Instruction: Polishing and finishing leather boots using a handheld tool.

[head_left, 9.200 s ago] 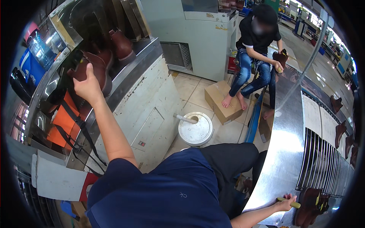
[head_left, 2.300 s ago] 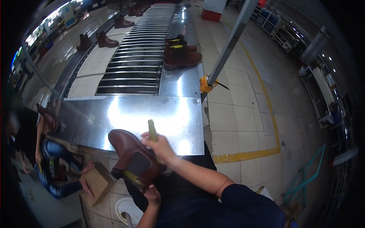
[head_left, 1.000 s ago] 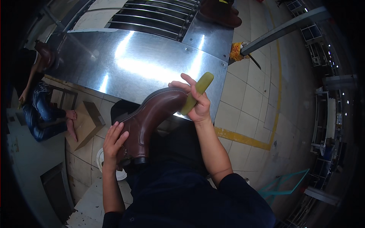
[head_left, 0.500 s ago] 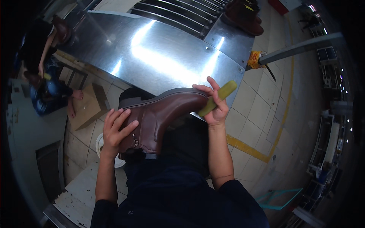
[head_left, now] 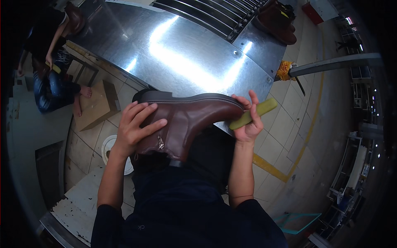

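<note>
A brown leather ankle boot (head_left: pixel 182 120) with a dark sole and a side zipper lies across my lap, sole up and toe pointing right. My left hand (head_left: pixel 134 126) grips its heel and shaft end, fingers spread over the leather. At the toe, my right hand (head_left: pixel 249 120) pinches the tip with its fingers. That same hand also holds a yellow-green oblong block (head_left: pixel 254 113), which looks like a sponge or bar, between fingers and palm. The inside of the boot is hidden.
Ahead stands a shiny metal table (head_left: pixel 140 45) with a roller rack (head_left: pixel 206 16). More brown boots (head_left: pixel 276 22) sit at its far right. At left, another person (head_left: pixel 49 53) holds a boot and a similar block, near a cardboard box (head_left: pixel 97 105).
The boot has turned toward level, its heel end raised and its toe shifted right. Both hands have moved right with it and keep their hold.
</note>
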A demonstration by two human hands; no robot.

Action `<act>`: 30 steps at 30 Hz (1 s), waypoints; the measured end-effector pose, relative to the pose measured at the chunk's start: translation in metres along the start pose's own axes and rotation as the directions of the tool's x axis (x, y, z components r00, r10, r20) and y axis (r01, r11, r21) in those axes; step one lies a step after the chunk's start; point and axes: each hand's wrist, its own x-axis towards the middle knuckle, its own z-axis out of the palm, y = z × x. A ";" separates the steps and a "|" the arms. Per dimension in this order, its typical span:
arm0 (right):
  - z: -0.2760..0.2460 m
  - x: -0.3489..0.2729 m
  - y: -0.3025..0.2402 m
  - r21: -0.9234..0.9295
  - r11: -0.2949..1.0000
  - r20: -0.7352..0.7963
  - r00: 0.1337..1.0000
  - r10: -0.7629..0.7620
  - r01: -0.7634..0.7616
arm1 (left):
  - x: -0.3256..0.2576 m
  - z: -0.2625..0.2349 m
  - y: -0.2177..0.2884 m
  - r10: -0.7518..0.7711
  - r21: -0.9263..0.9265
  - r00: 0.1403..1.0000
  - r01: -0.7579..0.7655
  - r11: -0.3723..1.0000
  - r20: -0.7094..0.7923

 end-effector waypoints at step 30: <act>0.009 0.001 -0.069 -0.435 0.896 0.000 0.995 -0.099 0.089 | 0.081 0.077 -0.056 -0.203 -0.647 0.978 0.181 0.741 0.041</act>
